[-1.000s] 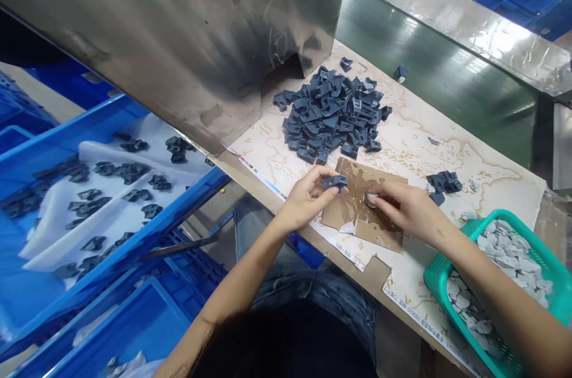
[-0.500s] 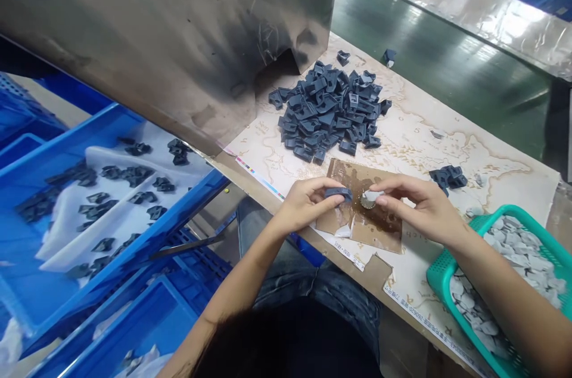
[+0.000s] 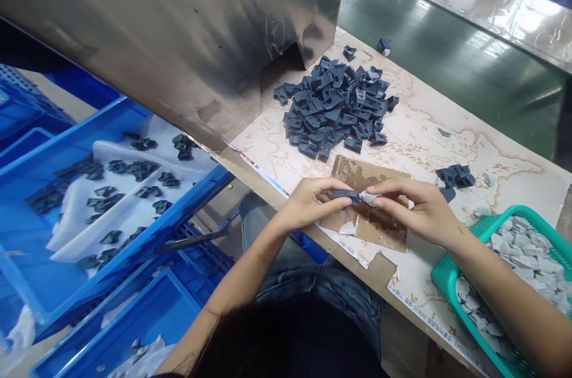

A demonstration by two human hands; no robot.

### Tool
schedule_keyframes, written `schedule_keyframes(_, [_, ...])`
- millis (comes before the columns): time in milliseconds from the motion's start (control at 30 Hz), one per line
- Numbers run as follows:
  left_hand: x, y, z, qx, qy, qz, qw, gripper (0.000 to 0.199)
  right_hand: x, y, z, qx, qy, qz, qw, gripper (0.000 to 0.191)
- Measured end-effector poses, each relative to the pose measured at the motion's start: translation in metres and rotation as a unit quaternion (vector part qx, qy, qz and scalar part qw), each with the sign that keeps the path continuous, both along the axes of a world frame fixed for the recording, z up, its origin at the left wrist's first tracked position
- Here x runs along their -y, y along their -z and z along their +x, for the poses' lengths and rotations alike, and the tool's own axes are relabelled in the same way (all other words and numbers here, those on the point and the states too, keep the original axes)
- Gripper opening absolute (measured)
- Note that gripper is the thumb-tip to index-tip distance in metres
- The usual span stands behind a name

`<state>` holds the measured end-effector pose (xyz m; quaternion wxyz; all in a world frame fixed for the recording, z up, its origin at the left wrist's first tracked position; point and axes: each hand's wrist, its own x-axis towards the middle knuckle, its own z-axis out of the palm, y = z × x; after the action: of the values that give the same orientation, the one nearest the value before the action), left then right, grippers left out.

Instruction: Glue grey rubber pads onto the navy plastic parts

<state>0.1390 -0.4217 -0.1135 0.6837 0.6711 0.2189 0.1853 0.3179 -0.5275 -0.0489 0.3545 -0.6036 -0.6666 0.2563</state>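
Where a gap lay between them half a second earlier, a dark slate plastic clip (image 3: 346, 196) and a pale grey piece (image 3: 369, 197) now touch end to end, so the two have been brought into contact just above a stained cardboard sheet (image 3: 384, 235). The left hand (image 3: 308, 205) pinches the clip between thumb and fingers, while the right hand (image 3: 415, 211) holds the pale piece the same way. Both grips are narrow, and the hands nearly meet, with only the two small pieces between their fingertips. Exactly how the pieces meet is too small to tell, partly hidden by the fingers.

Beyond the cardboard, a heap of matching clips (image 3: 333, 107) lies on the printed, map-stained surface (image 3: 429, 127), with a small cluster of clips (image 3: 456, 176) to the right. Near the right forearm sits a teal plastic basket (image 3: 449, 276), filled with more pale grey pieces (image 3: 513, 259). A scuffed steel hood (image 3: 179, 38) leans over the far-left end of the surface. To the left, a blue crate (image 3: 179, 199) lined with white sheeting holds scattered dark clips (image 3: 140, 166). The person's jeans (image 3: 313, 282) show below the surface edge.
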Motion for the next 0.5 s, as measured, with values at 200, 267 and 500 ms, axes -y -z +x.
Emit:
schedule_keyframes(200, [0.0008, -0.0012, 0.0006, 0.014, -0.004, 0.031, 0.999, 0.024, -0.0012, -0.0012, -0.0016, 0.030, -0.025, -0.005, 0.999, 0.017])
schedule_keyframes(267, [0.0021, -0.0021, 0.0003, 0.028, -0.005, 0.053, 0.998, 0.021, -0.0011, -0.0016, -0.0018, 0.048, -0.045, -0.004, 0.998, 0.017])
schedule_keyframes(500, [0.0032, -0.0008, -0.0005, 0.067, -0.001, 0.110, 0.992, 0.017, -0.0003, 0.0020, -0.0023, 0.075, -0.082, 0.025, 0.993, 0.018])
